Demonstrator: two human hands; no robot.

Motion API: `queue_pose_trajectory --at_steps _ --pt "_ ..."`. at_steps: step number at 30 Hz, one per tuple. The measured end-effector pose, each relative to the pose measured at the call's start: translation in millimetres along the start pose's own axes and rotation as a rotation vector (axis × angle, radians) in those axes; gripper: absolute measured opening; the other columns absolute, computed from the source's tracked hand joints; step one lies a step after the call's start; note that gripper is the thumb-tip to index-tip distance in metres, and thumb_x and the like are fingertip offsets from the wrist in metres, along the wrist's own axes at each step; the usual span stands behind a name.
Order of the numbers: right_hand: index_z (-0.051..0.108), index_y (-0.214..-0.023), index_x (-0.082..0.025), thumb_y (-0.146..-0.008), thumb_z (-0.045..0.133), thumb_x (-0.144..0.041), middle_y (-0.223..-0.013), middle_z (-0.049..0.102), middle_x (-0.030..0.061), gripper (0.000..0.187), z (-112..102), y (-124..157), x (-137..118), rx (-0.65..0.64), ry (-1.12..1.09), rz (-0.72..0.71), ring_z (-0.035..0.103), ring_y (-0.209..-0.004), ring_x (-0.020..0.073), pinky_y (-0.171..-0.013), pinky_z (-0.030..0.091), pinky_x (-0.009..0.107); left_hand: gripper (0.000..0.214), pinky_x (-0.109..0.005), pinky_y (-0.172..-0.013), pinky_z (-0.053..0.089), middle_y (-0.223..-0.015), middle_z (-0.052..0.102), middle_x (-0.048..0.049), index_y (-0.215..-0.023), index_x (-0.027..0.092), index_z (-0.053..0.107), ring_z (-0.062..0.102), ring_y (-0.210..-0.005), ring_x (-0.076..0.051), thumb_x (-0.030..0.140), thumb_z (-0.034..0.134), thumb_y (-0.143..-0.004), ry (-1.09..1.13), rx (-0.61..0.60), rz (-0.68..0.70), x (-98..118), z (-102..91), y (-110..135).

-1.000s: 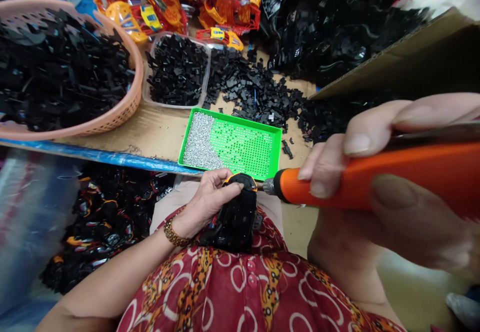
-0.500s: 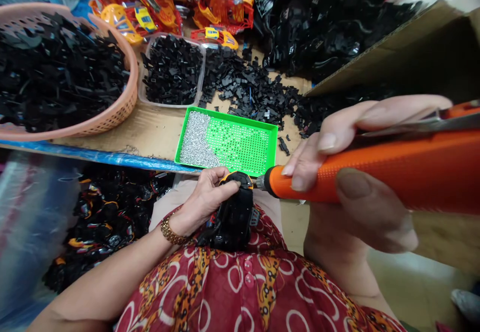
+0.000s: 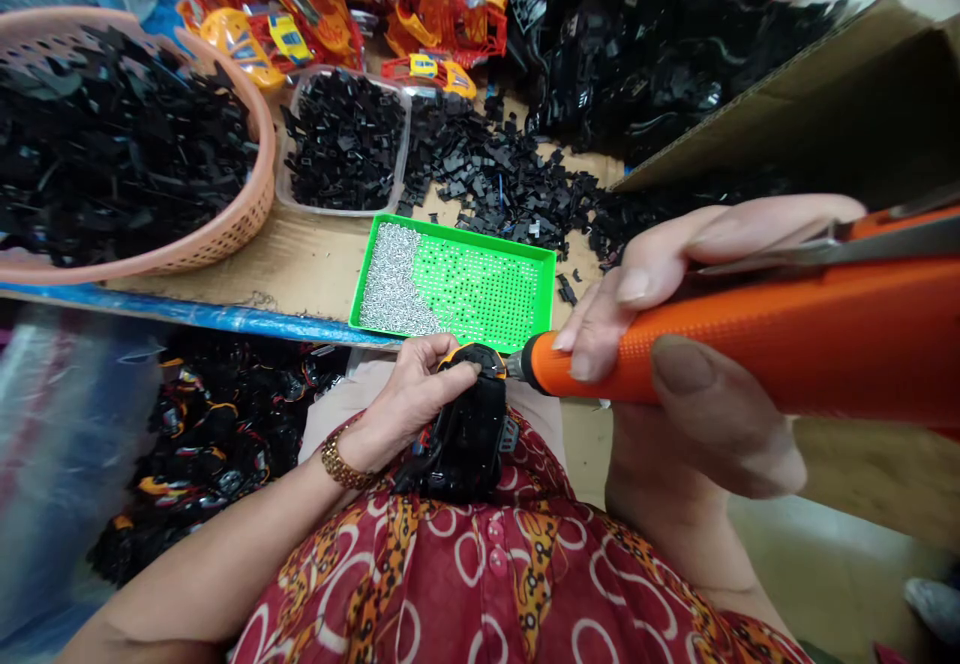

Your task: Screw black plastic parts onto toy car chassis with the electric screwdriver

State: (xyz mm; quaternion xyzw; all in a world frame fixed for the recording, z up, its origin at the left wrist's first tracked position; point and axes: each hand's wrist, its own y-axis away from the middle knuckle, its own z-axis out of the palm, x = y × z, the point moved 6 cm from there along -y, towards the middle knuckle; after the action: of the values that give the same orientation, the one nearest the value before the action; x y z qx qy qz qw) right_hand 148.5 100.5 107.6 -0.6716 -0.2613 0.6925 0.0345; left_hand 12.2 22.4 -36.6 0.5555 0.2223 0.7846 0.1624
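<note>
My left hand is closed around a black toy car body with an orange-yellow end, held against my lap. My right hand grips an orange electric screwdriver, fingers wrapped round its barrel. The screwdriver's metal tip touches the toy's upper right end, right beside my left fingertips. A green perforated tray with a heap of small silver screws on its left side lies just beyond the toy on the table edge.
A pink basket of black parts stands at the left, a clear tub of black pieces behind the tray, and loose black parts beside it. Red and yellow toy shells pile at the back. A cardboard box is right; finished toys lie below the table.
The screwdriver has slid a little leftward, bringing its tip onto the toy's end. My left hand and the toy have stayed nearly still.
</note>
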Motion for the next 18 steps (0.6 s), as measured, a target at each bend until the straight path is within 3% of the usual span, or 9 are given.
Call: queue_pose_trajectory --at_steps 3,9,18 --pt "0.065 -0.113 -0.039 -0.083 0.077 -0.040 -0.092 0.066 0.0013 0.032 -1 0 8 -0.013 -0.011 -0.127 0.064 -0.053 0.0211 -0.044 0.056 0.039 0.034 -0.023 -0.055 0.030 -0.061 0.049 0.0055 -0.064 0.020 0.055 0.038 -0.057 -0.010 0.043 0.080 -0.070 -0.014 0.000 0.003 1 0.7 1" --pt "0.062 -0.114 -0.037 -0.083 0.079 -0.044 -0.086 0.065 -0.0003 0.036 2 -2 15 -0.042 -0.020 -0.198 0.062 -0.049 0.0193 -0.044 0.056 0.038 0.032 -0.025 -0.056 0.031 -0.061 0.048 0.0052 -0.062 0.021 0.055 0.038 -0.058 -0.010 0.040 0.078 -0.072 -0.024 0.004 0.028 3 0.0 2" --pt "0.059 -0.106 -0.039 -0.085 0.077 -0.035 -0.069 0.061 -0.0049 0.028 -1 1 28 -0.154 -0.056 -0.190 0.056 -0.042 0.0161 -0.040 0.054 0.034 0.030 -0.022 -0.055 0.034 -0.061 0.053 0.0059 -0.065 0.020 0.058 0.043 -0.057 -0.009 0.037 0.082 -0.072 0.069 0.026 0.039 -12 -5.5 3"
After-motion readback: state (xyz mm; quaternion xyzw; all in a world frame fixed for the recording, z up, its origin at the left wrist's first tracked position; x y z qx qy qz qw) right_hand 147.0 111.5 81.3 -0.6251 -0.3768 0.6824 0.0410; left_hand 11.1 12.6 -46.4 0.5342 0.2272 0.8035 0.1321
